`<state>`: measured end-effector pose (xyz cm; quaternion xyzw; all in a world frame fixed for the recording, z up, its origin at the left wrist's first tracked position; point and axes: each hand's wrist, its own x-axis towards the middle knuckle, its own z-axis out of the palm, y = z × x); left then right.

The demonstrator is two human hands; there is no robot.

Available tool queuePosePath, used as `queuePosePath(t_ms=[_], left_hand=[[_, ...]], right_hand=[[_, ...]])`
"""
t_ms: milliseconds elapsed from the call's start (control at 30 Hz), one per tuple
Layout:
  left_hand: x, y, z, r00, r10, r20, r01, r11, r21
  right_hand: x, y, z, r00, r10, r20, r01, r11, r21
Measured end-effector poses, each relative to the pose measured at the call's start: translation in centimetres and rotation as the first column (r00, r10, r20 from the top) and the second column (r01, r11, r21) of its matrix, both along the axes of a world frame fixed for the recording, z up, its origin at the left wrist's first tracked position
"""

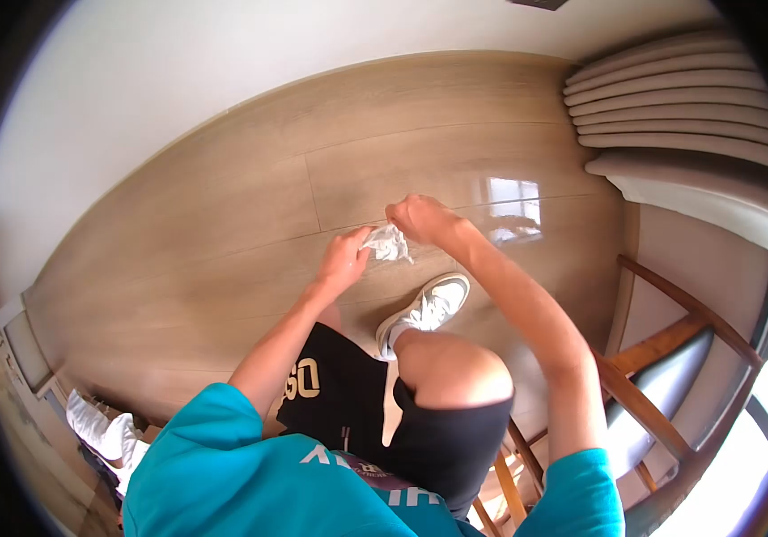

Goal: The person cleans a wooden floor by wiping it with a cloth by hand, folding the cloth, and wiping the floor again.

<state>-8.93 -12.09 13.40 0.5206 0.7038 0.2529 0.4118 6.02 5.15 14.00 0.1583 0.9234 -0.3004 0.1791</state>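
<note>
Holding one crumpled white piece (388, 243) above the floor (223, 215), the left hand (344, 259) and the right hand (421, 217) both have fingers closed on it.

Near the centre of the frame, the right hand (345, 258) and left hand (421, 217) hold a crumpled white wad (388, 244) over the floor (223, 197); a shoe (438, 305) shows just below, a curtain (670, 98) upper right, a chair (657, 345) lower right
</note>
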Motion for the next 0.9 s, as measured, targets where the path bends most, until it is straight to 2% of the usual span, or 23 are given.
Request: queuePosePath(t_ms=[33,67,100,133,167,233,300,333,367,400,433,500,567,600,767,800,833,900], left_hand=[[-0.4,1.1,2.1,1.0,-0.005,0.005,0.005,0.998,-0.058],[-0.8,1.8,3.1,1.0,0.019,-0.004,-0.02,0.999,-0.039],[-0.9,2.5,5.3,0.999,0.031,-0.028,-0.033,0.995,-0.093],[-1.1,3.3,7.6,0.999,0.001,-0.047,-0.008,0.99,-0.143],[-1.5,3.9,9.7,0.998,-0.027,-0.063,0.015,0.982,-0.19],[-2.4,3.5,12.0,0.998,-0.017,-0.053,0.009,0.988,-0.154],[-4.0,4.0,12.7,1.0,-0.013,-0.028,0.01,0.995,-0.103],[-4.2,3.3,13.6,1.0,-0.02,-0.002,0.02,0.99,-0.143],[-4.7,2.2,14.6,1.0,-0.017,0.019,0.021,0.981,-0.195],[-5.9,1.9,15.5,0.999,-0.017,0.03,0.023,0.974,-0.227],[-7.3,2.3,15.8,0.999,-0.023,0.035,0.03,0.97,-0.241],[-8.9,1.4,16.4,0.998,-0.047,0.051,0.059,0.961,-0.271],[-10.4,0.0,17.3,0.987,-0.162,0.003,0.158,0.963,-0.22],[-11.1,-0.7,17.8,0.984,-0.178,0.006,0.174,0.955,-0.239],[-11.8,-5.1,21.7,0.991,-0.13,-0.032,0.116,0.954,-0.278],[-11.8,-6.0,21.9,0.992,-0.125,-0.024,0.114,0.955,-0.274],[-11.8,-6.8,21.6,0.991,-0.133,-0.011,0.126,0.963,-0.239],[-11.6,-7.7,22.2,0.99,-0.141,0.011,0.14,0.969,-0.204]], right_hand=[[-0.2,0.8,1.1,0.996,-0.088,-0.018,0.087,0.996,-0.036],[-0.5,1.3,2.3,0.979,-0.191,-0.076,0.18,0.975,-0.13],[-0.3,1.1,3.6,0.949,-0.293,-0.119,0.26,0.937,-0.235],[-0.4,1.0,5.7,0.918,-0.396,-0.034,0.367,0.877,-0.309],[-0.9,0.6,7.9,0.919,-0.394,-0.029,0.365,0.873,-0.323],[-1.5,-0.5,12.2,0.844,-0.536,0.034,0.507,0.774,-0.38],[-2.1,-0.6,14.3,0.83,-0.554,0.066,0.529,0.744,-0.408],[-1.7,-1.6,13.8,0.807,-0.567,-0.164,0.44,0.763,-0.473],[-1.3,-3.7,13.6,0.73,-0.568,-0.38,0.334,0.781,-0.527],[-2.6,-3.4,18.2,0.823,-0.564,0.073,0.514,0.684,-0.518],[-3.1,-4.3,18.0,0.826,-0.558,0.077,0.51,0.684,-0.521],[-3.9,-6.5,17.8,0.817,-0.562,-0.129,0.458,0.768,-0.448],[-5.4,-7.9,17.8,0.785,-0.611,-0.105,0.506,0.729,-0.46],[-6.2,-8.7,17.2,0.79,-0.597,-0.138,0.497,0.756,-0.427],[-8.1,-12.8,20.4,0.774,-0.624,-0.109,0.545,0.744,-0.387],[-7.9,-13.9,19.5,0.769,-0.606,-0.202,0.522,0.778,-0.35],[-8.0,-14.2,19.9,0.775,-0.6,-0.2,0.521,0.784,-0.337],[-7.7,-15.7,21.1,0.814,-0.58,-0.029,0.536,0.769,-0.348]])
